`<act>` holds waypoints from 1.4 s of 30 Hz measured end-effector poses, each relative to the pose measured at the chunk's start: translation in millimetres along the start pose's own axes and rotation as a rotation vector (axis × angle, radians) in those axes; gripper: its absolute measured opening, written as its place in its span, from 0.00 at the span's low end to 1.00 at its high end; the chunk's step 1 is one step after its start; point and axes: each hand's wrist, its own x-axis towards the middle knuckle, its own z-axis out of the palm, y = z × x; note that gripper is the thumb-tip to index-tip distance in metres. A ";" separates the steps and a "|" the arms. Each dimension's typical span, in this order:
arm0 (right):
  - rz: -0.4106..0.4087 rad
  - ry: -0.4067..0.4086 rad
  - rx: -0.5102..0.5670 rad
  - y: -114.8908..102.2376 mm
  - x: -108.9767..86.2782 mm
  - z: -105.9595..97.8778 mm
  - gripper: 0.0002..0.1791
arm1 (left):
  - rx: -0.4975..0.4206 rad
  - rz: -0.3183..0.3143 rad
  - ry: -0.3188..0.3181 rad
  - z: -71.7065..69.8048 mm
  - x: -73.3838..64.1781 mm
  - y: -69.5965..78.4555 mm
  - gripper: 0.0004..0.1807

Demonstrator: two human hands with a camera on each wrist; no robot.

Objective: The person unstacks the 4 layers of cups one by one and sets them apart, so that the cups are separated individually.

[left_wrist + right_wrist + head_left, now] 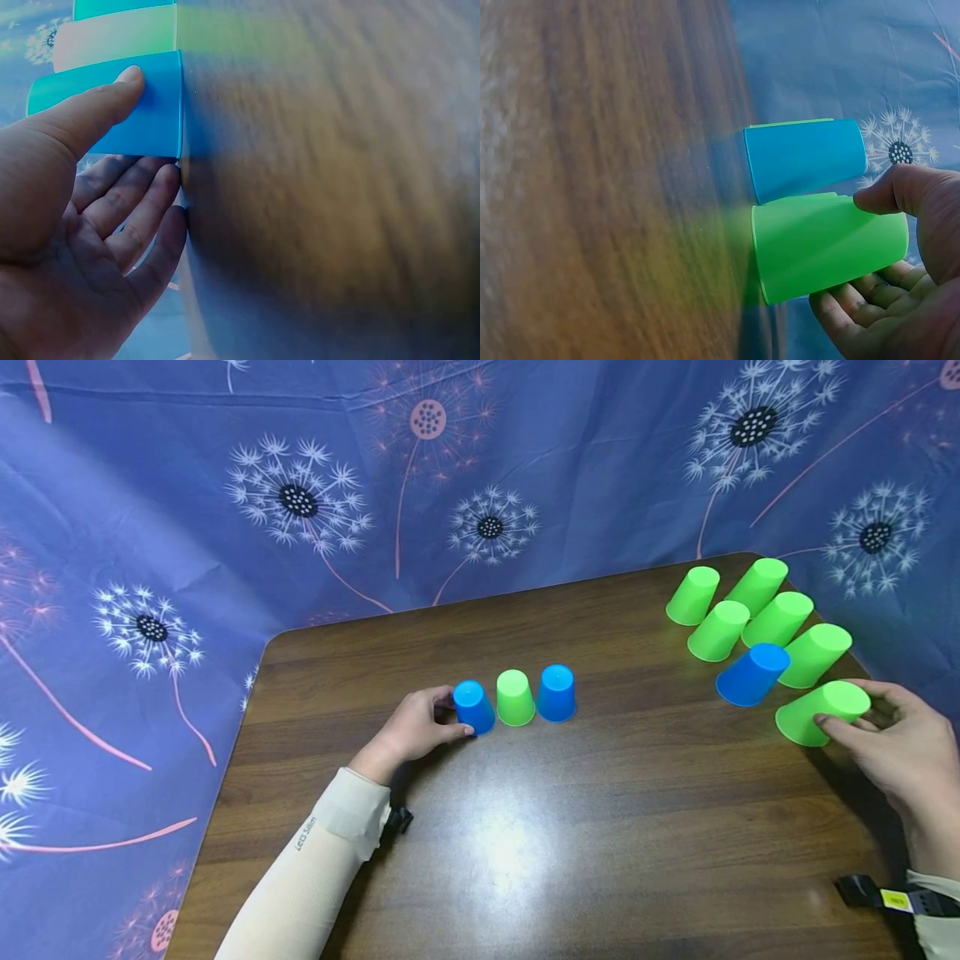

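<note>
My left hand holds an upside-down blue cup at the left end of a short row, thumb on its near side and fingers behind. In the left wrist view the thumb lies flat along that cup's wall, and its rim is on the table. Beside it in the row stand a green cup and another blue cup. Over on the right, my right hand grips an upside-down green cup between thumb and fingers. In the right wrist view, a blue cup stands just beyond this green cup.
Behind the right hand, several green cups and one blue cup stand upside down in a cluster near the table's right edge. The brown wooden table backs onto a blue cloth with dandelion prints.
</note>
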 end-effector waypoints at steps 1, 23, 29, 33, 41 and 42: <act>0.001 -0.002 -0.001 -0.2 -0.3 0.1 0.28 | 0.000 0.002 0.001 0.1 -0.1 -0.4 0.24; -0.302 0.191 0.125 -83.9 -15.9 -4.2 0.31 | 0.002 0.003 0.005 0.0 0.4 -2.2 0.25; -0.273 0.064 0.007 -112.8 -18.6 11.6 0.34 | 0.009 0.001 0.000 -0.8 0.2 -1.2 0.25; -0.327 -0.055 0.021 -125.9 -17.6 28.2 0.35 | 0.010 -0.002 -0.001 -1.2 -0.1 -0.3 0.25; -0.419 -0.263 0.073 -144.3 -16.0 73.2 0.33 | -0.009 0.017 0.001 -1.1 0.4 -1.0 0.25; -0.432 -0.279 0.067 -145.7 -15.8 79.1 0.32 | -0.009 0.017 0.001 -1.2 0.5 -0.9 0.25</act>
